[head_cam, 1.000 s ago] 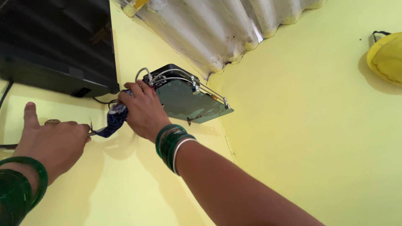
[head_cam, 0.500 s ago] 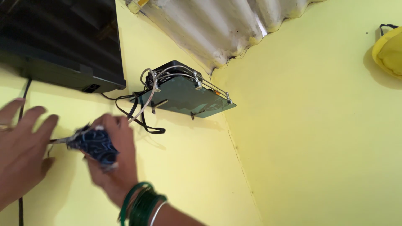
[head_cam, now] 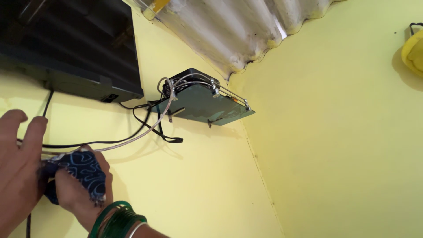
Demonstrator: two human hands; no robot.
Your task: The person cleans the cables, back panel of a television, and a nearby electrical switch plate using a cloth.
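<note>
My right hand, with green bangles on the wrist, grips a dark blue patterned cloth wrapped around a pale cable low at the left. The cable runs up to a small black box on a green glass corner shelf. My left hand lies against the yellow wall beside the cloth, fingers spread, touching the cable and cloth.
A black flat screen hangs on the yellow wall at top left, with black cables looping below it. Corrugated metal roofing is overhead. A yellow object hangs on the right wall.
My right hand has slid the cloth down the cable from the shelf to the lower left. The left hand has moved lower and opened. The view has shifted slightly left.
</note>
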